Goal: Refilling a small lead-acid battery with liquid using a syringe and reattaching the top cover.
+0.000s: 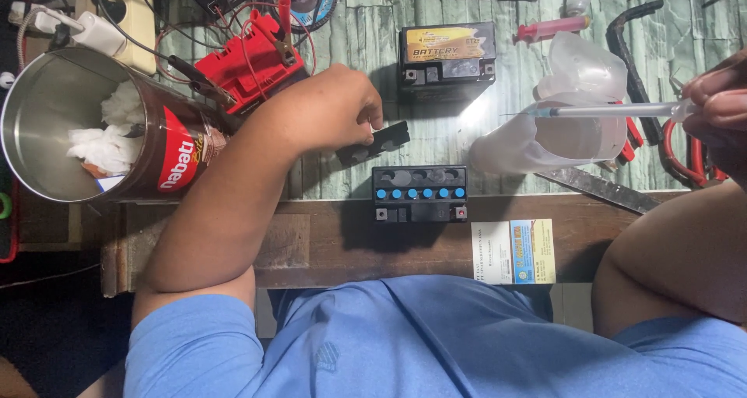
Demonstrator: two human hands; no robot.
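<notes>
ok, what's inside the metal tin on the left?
The metal tin holds crumpled white tissue and a bit of orange and blue scrap beneath. The tissue covers whatever lies deeper.

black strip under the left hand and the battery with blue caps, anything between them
In the head view, only bare green tabletop separates the black strip at the left hand from the blue-capped battery.

Black cap strip [373, 143] — perhaps flat — clear syringe [615, 111]
</notes>
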